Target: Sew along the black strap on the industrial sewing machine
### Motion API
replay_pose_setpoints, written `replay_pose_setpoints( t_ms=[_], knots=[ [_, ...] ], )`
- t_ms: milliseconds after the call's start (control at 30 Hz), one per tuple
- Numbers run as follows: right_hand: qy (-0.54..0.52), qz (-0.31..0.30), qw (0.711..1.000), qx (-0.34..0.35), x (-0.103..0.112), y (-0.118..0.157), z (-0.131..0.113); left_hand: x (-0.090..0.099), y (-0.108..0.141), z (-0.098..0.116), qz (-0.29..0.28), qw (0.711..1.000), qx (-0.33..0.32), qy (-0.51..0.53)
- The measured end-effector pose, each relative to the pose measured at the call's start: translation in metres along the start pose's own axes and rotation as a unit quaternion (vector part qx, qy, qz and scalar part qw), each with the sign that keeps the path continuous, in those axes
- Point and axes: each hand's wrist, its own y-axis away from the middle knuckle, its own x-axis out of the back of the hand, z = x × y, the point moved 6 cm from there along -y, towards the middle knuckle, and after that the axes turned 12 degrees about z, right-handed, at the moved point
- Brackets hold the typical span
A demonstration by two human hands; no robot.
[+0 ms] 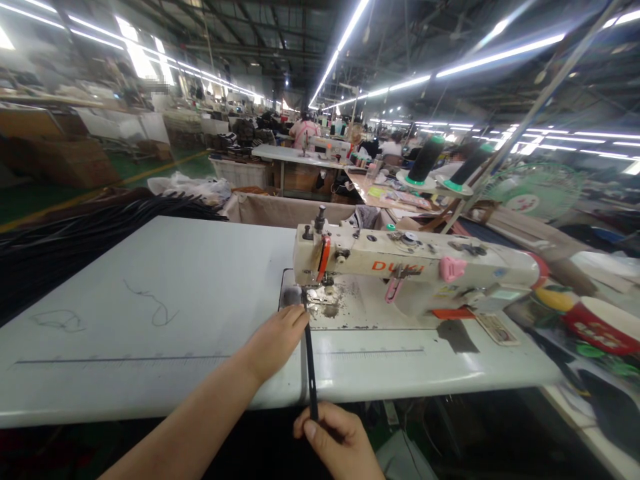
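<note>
A narrow black strip [311, 367] runs from the needle area of a white sewing machine [365, 260] toward the table's front edge. Beside the needle plate, my left hand [283, 333] lies over the strip's far end with its fingers together, pressing it near the machine's foot. Below the table edge, my right hand [337, 433] pinches the strip's near part between thumb and fingers. The strip is stretched straight between both hands, and small holes show in it. What lies beneath my left fingers is hidden.
Loose threads [157, 310] and a printed ruler line [125, 360] are on the white table [210, 267]. Many black strips [100, 227] are piled at the left. Thread cones [425, 160] stand behind the machine, and a red container [600, 327] is at the right. People sit farther back.
</note>
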Motion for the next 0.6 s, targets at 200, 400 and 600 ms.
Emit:
replay_pose_setpoints(
  t_ms=[200, 400, 600],
  knots=[
    [-0.069, 0.015, 0.995, -0.077, -0.004, 0.003, -0.001, -0.002, 0.001, -0.002, -0.010, 1.000, 0.003, 0.007],
    [-0.063, 0.025, 0.994, -0.081, 0.000, 0.011, -0.004, 0.001, 0.001, -0.002, 0.000, 1.000, 0.016, 0.022],
    [-0.071, 0.021, 0.994, -0.082, -0.001, 0.014, -0.003, 0.000, 0.001, -0.003, -0.004, 1.000, 0.012, 0.017]
  ],
)
